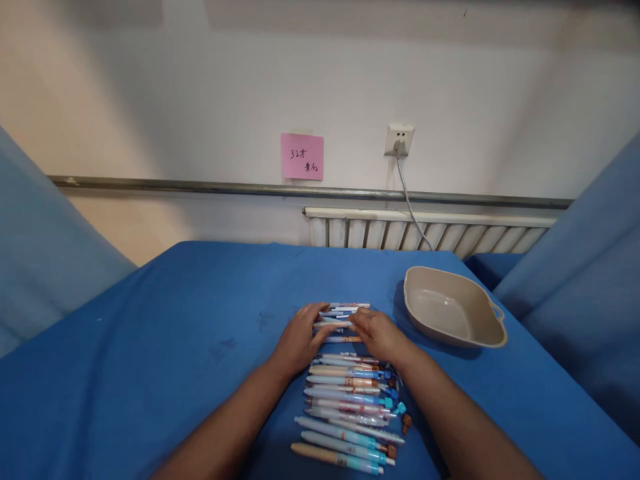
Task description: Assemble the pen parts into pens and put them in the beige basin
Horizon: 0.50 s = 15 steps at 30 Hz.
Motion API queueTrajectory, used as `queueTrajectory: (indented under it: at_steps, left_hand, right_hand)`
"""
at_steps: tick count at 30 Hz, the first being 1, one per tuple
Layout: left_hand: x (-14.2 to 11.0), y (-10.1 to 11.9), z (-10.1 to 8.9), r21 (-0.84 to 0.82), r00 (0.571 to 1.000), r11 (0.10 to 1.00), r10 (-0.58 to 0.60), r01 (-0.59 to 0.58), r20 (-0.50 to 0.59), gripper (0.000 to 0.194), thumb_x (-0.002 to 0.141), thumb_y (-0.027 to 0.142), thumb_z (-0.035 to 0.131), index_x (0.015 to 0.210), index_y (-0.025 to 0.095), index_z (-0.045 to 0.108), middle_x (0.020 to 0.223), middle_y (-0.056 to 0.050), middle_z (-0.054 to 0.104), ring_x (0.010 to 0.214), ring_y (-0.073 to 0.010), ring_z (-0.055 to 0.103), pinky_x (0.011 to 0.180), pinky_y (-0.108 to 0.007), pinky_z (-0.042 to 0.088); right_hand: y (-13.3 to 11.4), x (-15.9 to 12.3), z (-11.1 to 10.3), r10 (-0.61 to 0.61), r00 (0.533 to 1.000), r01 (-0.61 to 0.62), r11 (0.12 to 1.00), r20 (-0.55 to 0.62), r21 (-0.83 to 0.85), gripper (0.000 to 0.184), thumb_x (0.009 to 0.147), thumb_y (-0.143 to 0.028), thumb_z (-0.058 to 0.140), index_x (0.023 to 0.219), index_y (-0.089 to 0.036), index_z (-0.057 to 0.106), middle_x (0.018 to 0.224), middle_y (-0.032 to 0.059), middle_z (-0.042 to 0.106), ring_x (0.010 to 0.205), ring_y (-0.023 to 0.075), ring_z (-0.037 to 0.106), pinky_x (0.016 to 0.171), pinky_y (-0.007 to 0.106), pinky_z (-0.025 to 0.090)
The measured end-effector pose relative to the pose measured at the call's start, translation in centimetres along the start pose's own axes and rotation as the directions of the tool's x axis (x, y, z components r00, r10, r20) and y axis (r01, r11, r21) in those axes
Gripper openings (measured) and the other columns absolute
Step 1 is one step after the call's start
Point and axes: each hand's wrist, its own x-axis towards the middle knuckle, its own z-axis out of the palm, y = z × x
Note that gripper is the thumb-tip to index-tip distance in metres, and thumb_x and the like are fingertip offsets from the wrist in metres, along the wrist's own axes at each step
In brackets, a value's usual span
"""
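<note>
A column of pens (345, 404) in pale blue, peach, pink and clear plastic lies side by side on the blue cloth, running away from me. At its far end, my left hand (299, 339) has its thumb and fingers curled around the left ends of several pens. Opposite it, my right hand (379, 334) has its fingers pressed together on the right ends of the same group. A pale pen (334, 325) spans the gap between both hands. An orange-and-white pen (343, 339) lies just on the near side of them. My fingers hide parts of the far pens.
A beige plastic basin (440, 303) stands at the right on the blue cloth (165, 340). Behind are a radiator (380, 230), a metal rail (210, 187), a plugged socket (399, 140) and a pink note (302, 157). Blue curtains (595, 280) hang on both sides.
</note>
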Motion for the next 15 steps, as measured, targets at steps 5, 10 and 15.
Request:
queueTrajectory:
  at_steps: [5,10,15]
  left_hand:
    - [-0.12,-0.17,-0.03,-0.085,0.998,0.995,-0.056,0.057,0.025,0.027,0.092,0.033,0.038,0.103,0.02,0.058,0.084,-0.003,0.066,0.079,-0.0174,0.062,0.076,-0.029,0.046]
    - [-0.13,-0.38,-0.09,-0.059,1.0,0.998,0.016,-0.017,-0.023,0.044,0.084,0.034,0.054,0.126,0.021,0.046,0.106,-0.006,0.064,0.098,-0.021,0.059,0.087,-0.034,0.044]
    - [-0.07,-0.43,-0.08,-0.023,0.987,0.991,-0.129,0.132,0.092,0.035,0.094,0.034,0.035,0.123,0.021,0.05,0.077,-0.003,0.069,0.076,-0.019,0.065,0.074,-0.031,0.047]
  right_hand:
    - [-0.23,0.03,-0.02,-0.002,1.0,0.002,1.0,-0.004,0.016,0.021,0.094,-0.022,0.04,0.095,-0.018,0.06,0.087,0.005,0.061,0.084,0.0145,0.056,0.075,0.023,0.04]
    - [-0.44,-0.02,-0.23,0.001,1.0,-0.001,1.0,0.001,0.0,0.022,0.094,-0.024,0.04,0.098,-0.018,0.06,0.089,0.0058,0.062,0.085,0.0155,0.057,0.075,0.024,0.041]
    - [-0.26,-0.07,-0.27,0.013,1.0,-0.013,1.0,0.018,-0.028,0.021,0.093,-0.025,0.041,0.096,-0.018,0.061,0.088,0.0065,0.062,0.085,0.0165,0.057,0.075,0.025,0.042]
